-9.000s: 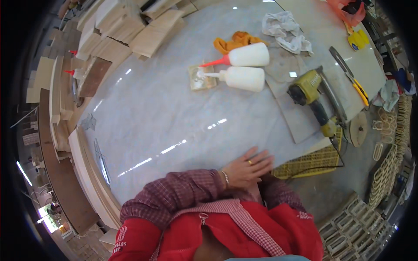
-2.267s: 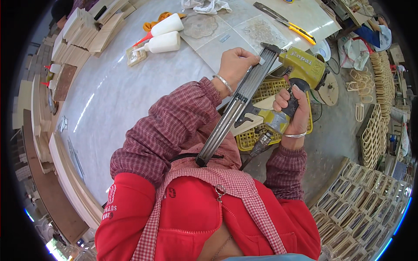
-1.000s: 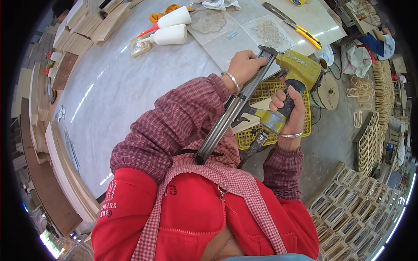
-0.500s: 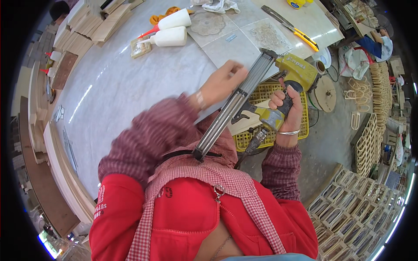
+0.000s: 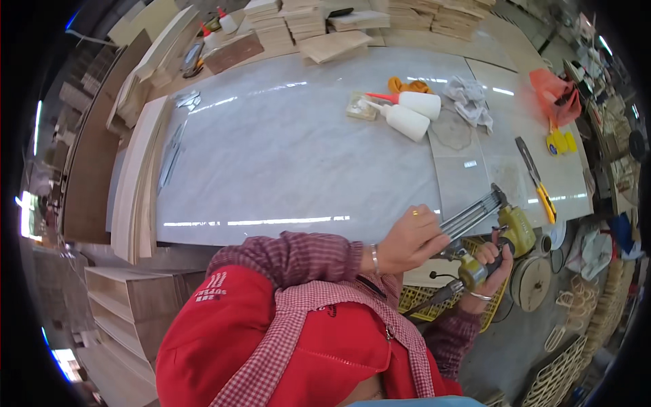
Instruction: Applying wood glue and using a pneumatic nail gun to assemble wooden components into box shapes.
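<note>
My right hand [image 5: 498,268] is wrapped round the grip of a yellow-green pneumatic nail gun [image 5: 519,229], which lies slanted over the table's near right edge. Its long metal magazine [image 5: 473,216] points down and left toward me. My left hand [image 5: 412,239] is closed over the lower end of that magazine, fingers curled, and hides that end from sight. An air hose fitting [image 5: 444,293] hangs below the grip. Underneath the gun is a yellow plastic crate [image 5: 415,303] with a pale wooden piece [image 5: 422,273] in it.
Two white squeeze bottles [image 5: 407,122] lie by an orange cloth [image 5: 409,85] and a white rag [image 5: 468,102]. A yellow utility knife [image 5: 544,202] rests at the right. Stacked boards [image 5: 139,183] line the left edge; more wood stacks [image 5: 302,20] stand at the back.
The view has swung left, showing more of the table. My left hand has moved down along the magazine to its lower end. My right hand still grips the nail gun.
</note>
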Demonstrator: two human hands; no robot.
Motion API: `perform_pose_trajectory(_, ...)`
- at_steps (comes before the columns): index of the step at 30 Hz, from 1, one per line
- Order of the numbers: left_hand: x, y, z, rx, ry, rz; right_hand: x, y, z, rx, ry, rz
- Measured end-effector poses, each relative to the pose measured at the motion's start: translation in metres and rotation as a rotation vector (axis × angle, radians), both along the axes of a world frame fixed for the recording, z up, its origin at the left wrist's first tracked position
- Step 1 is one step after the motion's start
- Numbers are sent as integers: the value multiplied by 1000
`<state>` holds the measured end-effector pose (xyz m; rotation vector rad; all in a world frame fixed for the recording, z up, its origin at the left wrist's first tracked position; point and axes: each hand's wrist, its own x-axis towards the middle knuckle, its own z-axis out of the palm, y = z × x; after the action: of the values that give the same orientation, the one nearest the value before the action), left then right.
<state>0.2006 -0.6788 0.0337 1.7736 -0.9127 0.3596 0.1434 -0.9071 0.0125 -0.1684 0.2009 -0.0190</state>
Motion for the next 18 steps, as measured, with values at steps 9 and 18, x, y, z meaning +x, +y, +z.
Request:
perform_pose_trajectory(9, 21, -30, 9, -128, -34, 135, 15, 18, 18, -7, -79, 187)
perform_pose_trajectory(18, 28, -37, 13, -86, -169, 134, 36, -16, -4, -38, -131, 245)
